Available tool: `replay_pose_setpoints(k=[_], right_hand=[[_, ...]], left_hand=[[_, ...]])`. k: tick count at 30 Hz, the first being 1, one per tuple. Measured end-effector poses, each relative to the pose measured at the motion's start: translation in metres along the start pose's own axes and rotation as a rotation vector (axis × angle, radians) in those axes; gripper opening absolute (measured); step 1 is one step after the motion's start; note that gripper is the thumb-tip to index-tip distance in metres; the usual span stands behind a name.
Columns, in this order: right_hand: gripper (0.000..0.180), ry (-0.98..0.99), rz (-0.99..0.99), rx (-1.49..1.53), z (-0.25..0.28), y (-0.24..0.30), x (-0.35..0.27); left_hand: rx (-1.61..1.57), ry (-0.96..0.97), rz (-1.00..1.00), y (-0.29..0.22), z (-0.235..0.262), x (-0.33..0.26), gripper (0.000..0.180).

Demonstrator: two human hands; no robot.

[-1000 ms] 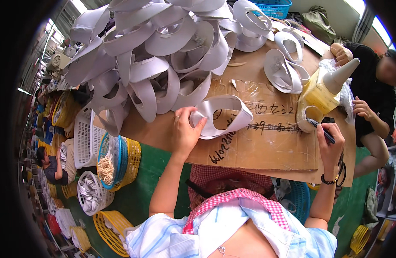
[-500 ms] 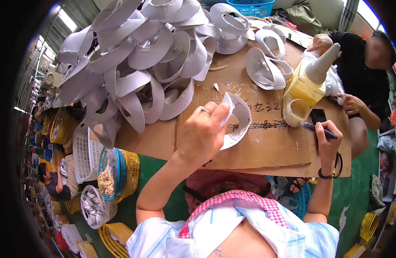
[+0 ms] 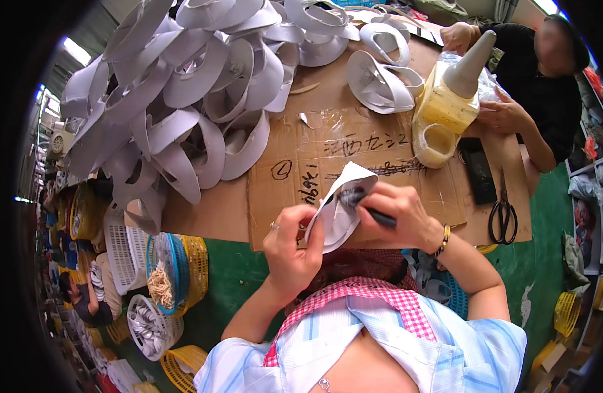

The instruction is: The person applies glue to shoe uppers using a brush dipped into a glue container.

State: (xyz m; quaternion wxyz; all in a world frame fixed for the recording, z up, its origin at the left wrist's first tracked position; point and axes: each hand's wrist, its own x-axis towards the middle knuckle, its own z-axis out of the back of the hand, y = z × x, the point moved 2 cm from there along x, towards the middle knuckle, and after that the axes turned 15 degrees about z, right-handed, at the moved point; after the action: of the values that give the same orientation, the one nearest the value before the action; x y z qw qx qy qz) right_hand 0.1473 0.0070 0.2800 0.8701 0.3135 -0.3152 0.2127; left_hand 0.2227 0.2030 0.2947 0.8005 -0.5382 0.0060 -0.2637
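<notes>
Desk: cardboard-covered, unchanged.
Left hand: grips white visor piece, now lifted off near edge.
Right hand: has brought black pen onto it.

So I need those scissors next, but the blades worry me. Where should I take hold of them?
Grip the scissors by the two black finger loops, which lie at the near end toward you, coming from your right side. The blades point away up the table, so a near-side approach probably keeps fingers off them.
</notes>
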Motion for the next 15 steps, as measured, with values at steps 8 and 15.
replay_pose_setpoints(k=[8, 15], right_hand=[[0.008, 0.0, -0.313, 0.503, -0.024, 0.029, 0.007], [0.01, 0.165, 0.129, 0.334, -0.056, 0.044, 0.021]], left_hand=[[-0.597, 0.009, 0.74, 0.083, 0.032, -0.051, 0.027], [-0.881, 0.092, 0.826, 0.093, 0.03, -0.054, 0.025]])
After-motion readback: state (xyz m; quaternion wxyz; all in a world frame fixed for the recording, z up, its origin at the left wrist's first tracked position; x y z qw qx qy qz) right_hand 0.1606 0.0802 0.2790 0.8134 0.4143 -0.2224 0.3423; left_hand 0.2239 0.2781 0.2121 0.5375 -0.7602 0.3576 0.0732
